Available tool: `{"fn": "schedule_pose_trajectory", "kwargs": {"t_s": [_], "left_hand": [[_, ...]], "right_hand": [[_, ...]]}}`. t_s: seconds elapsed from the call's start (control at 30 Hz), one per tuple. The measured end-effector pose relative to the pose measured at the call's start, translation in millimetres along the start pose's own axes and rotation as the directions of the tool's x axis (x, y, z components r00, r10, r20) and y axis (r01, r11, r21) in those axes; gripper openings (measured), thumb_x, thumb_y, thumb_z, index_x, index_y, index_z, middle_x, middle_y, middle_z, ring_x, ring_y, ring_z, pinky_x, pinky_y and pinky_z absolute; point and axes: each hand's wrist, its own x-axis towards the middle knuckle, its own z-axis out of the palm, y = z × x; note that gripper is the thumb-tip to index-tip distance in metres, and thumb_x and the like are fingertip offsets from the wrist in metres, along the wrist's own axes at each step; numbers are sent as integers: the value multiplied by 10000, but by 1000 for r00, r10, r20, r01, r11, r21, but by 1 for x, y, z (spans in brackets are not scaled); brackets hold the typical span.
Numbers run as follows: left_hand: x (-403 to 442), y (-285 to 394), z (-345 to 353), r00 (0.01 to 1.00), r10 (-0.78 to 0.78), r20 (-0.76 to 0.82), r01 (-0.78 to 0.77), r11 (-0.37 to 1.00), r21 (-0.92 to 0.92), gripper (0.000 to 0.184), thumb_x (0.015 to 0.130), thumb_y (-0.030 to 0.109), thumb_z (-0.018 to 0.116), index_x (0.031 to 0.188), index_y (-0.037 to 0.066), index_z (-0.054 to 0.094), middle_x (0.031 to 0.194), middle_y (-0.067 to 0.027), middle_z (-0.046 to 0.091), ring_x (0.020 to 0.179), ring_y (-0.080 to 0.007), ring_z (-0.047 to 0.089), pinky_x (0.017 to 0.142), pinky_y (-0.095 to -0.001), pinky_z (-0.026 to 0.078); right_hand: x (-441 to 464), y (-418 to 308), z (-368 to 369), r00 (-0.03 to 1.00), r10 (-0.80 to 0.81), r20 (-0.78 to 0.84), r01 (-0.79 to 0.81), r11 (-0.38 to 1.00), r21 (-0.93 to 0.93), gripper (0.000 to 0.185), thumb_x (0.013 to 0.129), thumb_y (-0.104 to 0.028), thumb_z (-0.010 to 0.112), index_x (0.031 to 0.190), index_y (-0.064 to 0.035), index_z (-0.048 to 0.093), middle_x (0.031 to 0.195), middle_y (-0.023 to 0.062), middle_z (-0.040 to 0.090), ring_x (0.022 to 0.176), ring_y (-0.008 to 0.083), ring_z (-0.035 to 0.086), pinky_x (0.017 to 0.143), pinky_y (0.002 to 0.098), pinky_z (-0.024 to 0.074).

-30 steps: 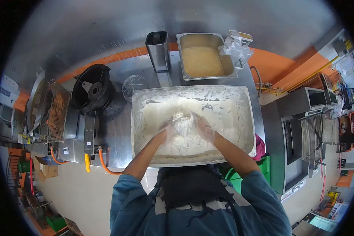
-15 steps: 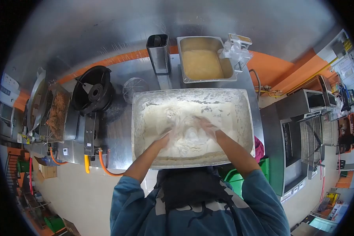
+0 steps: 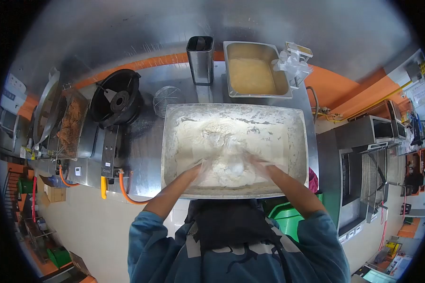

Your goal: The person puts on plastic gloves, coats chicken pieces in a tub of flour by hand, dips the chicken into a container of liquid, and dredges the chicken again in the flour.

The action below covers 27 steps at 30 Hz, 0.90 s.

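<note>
A large metal tray (image 3: pixel 295 141) holds a layer of white flour (image 3: pixel 274 144). Inside it my left hand (image 3: pixel 207 165), in a clear plastic glove, works from the left side of a flour-covered mound (image 3: pixel 232 167). Facing it from the right is my gloved right hand (image 3: pixel 256 162). Both hands are at or in the flour, and their fingers are smeared by motion and partly buried. Pale lumps show in the mound between them, but flour coats them too thickly to name. Behind the mound the flour surface is rough and churned.
Behind the tray stand a metal pan (image 3: pixel 257 96) of yellowish liquid and a steel holder (image 3: pixel 200 61). To the left are a wire strainer (image 3: pixel 166 101), a black round pot (image 3: pixel 115 99) and a wire basket of fried food (image 3: pixel 72 125). A green bin (image 3: pixel 288 219) sits below.
Both hands have come nearer the tray's front rim, and the flour mound between them has shifted and grown lumpier. The whole view has moved slightly.
</note>
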Motion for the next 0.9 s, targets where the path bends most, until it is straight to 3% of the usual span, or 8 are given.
{"fn": "schedule_pose_trajectory", "kwargs": {"t_s": [0.2, 0.3, 0.37, 0.43, 0.5, 0.6, 0.8, 0.9], "left_hand": [[12, 32, 27, 995, -84, -51, 37, 802, -597, 541, 867, 441, 284, 1240, 52, 335, 1250, -90, 374, 1146, -204, 350, 942, -329, 287], [4, 57, 13, 982, -52, -184, -45, 872, -487, 507, 885, 369, 278, 1277, 49, 250, 1285, -108, 308, 1182, -192, 280, 962, -328, 249], [22, 7, -24, 931, 259, -256, -110, 871, 479, 562, 864, 443, 299, 1263, 47, 290, 1254, -100, 357, 1144, -201, 337, 942, -323, 279], [28, -16, -31, 932, 298, -207, -96, 752, 652, 586, 855, 475, 312, 1254, 45, 312, 1231, -91, 387, 1104, -203, 381, 928, -318, 299], [24, -27, -23, 980, 67, -190, -45, 992, 117, 575, 859, 464, 316, 1250, 42, 316, 1216, -82, 398, 1061, -198, 412, 919, -312, 308], [45, -24, 0, 978, -207, -16, 193, 933, -303, 559, 864, 460, 309, 1228, 38, 348, 1207, -61, 403, 1012, -179, 436, 901, -298, 320], [85, -25, 3, 937, 245, -247, -268, 961, -63, 500, 875, 417, 298, 1161, 29, 432, 1146, -75, 462, 1024, -197, 439, 888, -296, 330], [39, 11, -21, 952, 162, -261, -45, 914, 404, 439, 856, 306, 366, 1194, 27, 391, 1096, -97, 486, 1010, -173, 450, 898, -290, 330]], "right_hand": [[23, 3, 15, 992, 32, -120, 24, 900, 435, 479, 882, -330, 331, 1268, -54, 265, 1225, 57, 391, 1133, 160, 345, 975, 260, 233], [19, 24, -18, 964, -150, -218, 139, 988, -67, 480, 873, -363, 319, 1240, -54, 333, 1240, 120, 382, 1179, 206, 301, 988, 323, 219], [32, 68, -49, 968, -154, -200, 76, 934, -349, 468, 878, -351, 308, 1231, -47, 349, 1239, 127, 386, 1185, 213, 296, 992, 331, 217], [27, 77, -57, 983, -116, -142, 47, 909, -415, 474, 875, -353, 315, 1238, -49, 335, 1252, 116, 371, 1175, 212, 309, 992, 320, 218], [3, 41, -46, 993, -112, -42, 94, 949, -302, 511, 861, -384, 342, 1257, -63, 303, 1282, 102, 334, 1161, 213, 329, 990, 306, 219], [33, 41, -12, 996, -70, 62, 68, 997, 30, 503, 857, -394, 328, 1262, -95, 311, 1298, 106, 312, 1177, 220, 315, 1001, 310, 196], [21, -26, 0, 985, -169, 41, 171, 905, -389, 476, 867, -343, 312, 1267, -85, 297, 1302, 113, 302, 1171, 224, 319, 998, 303, 204], [-5, -3, -38, 905, -404, 134, 424, 824, -375, 442, 876, -286, 291, 1270, -87, 293, 1295, 135, 302, 1172, 216, 314, 996, 292, 207]]}}
